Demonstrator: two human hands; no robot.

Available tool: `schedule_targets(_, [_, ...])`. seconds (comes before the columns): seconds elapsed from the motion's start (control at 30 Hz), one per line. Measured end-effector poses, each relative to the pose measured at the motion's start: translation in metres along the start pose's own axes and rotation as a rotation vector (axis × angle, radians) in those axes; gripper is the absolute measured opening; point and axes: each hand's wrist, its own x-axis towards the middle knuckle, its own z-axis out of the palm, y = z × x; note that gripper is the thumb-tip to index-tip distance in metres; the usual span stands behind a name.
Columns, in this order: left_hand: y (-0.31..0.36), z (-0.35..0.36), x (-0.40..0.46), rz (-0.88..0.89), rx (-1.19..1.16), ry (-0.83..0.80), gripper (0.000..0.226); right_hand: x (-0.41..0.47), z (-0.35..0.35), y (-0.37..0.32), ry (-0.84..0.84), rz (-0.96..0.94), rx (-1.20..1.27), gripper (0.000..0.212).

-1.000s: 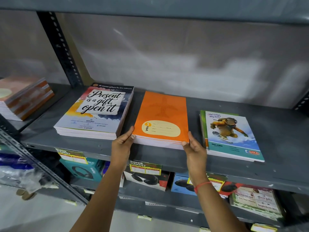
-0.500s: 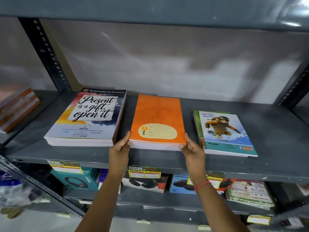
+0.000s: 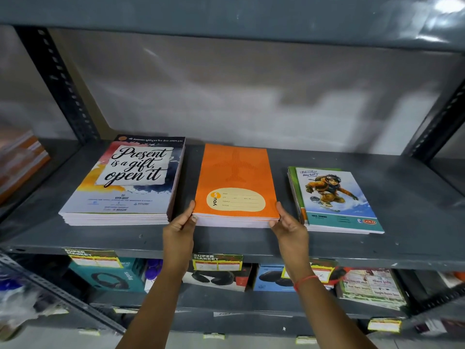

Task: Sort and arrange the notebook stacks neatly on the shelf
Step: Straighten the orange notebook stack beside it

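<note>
Three notebook stacks lie side by side on the grey metal shelf [image 3: 251, 243]. The middle one is an orange stack [image 3: 235, 177] with a yellow label oval near its front edge. My left hand [image 3: 180, 224] grips its front left corner and my right hand [image 3: 289, 225] grips its front right corner, fingers against the stack's sides. To the left lies a thicker stack with a "Present is a gift, open it" cover [image 3: 128, 180]. A thinner stack with a cartoon skydiver cover [image 3: 332, 197] rests to the right, its lower books slightly fanned out.
Perforated uprights [image 3: 57, 79] stand at the shelf's back corners. Another notebook stack [image 3: 20, 159] lies on the neighbouring shelf at far left. Below are boxed headphones [image 3: 108, 275] and other boxes behind "Super Market" price tags [image 3: 217, 260]. An upper shelf [image 3: 226, 13] hangs overhead.
The orange stack has been turned from a slight tilt to sit square between its neighbours. Both hands stay at its front corners. The camera has shifted a little.
</note>
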Motion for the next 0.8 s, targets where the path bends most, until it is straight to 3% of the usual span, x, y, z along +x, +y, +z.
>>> schedule_targets(0.17, [0.0009,0.0007,0.0001,-0.007,-0.012,0.012,0.037,-0.0011,0.0034,0.0009,0.077,-0.010,-0.054,0.046])
schedule_targets(0.8, [-0.0003,-0.0009,0.0021,-0.027,0.010,0.024,0.036,-0.0037,0.0049,0.0006,0.118,-0.058,-0.141,0.041])
